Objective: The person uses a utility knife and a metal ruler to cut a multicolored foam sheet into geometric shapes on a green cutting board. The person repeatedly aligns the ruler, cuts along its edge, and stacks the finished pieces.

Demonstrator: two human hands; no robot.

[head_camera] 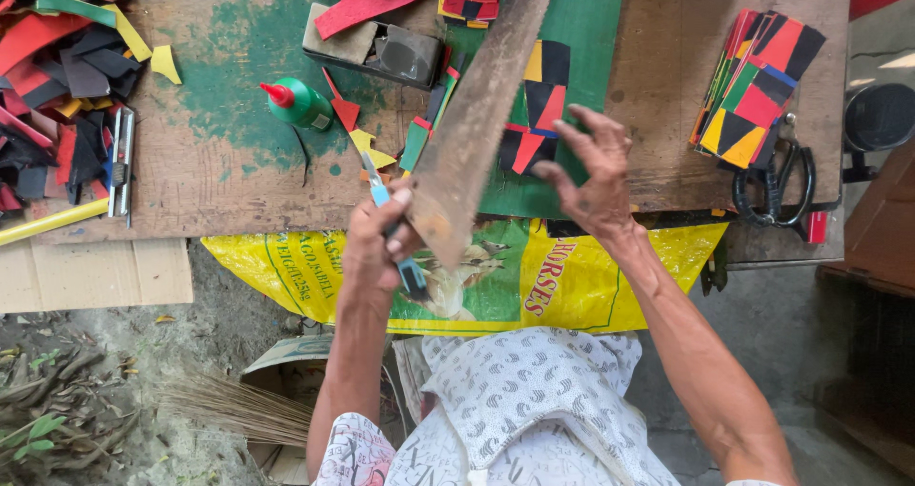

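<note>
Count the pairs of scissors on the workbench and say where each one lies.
1. The black-handled scissors lie at the bench's right edge, just below the stack of patchwork panels. More may be hidden under the scrap pile at left.

Rusty long straightedge (477, 114) slanting; blue cutter (396, 233) beside.

Craft workshop, worn wooden bench (238, 176), coloured offcuts (67, 57), glue bottle (297, 103), scissors (774, 186)

Bare worktop (219, 176) lies open left of the left hand (374, 243); a glue bottle (297, 103), scraps (67, 76) and a long rusty blade (477, 105) crowd the rest.
</note>
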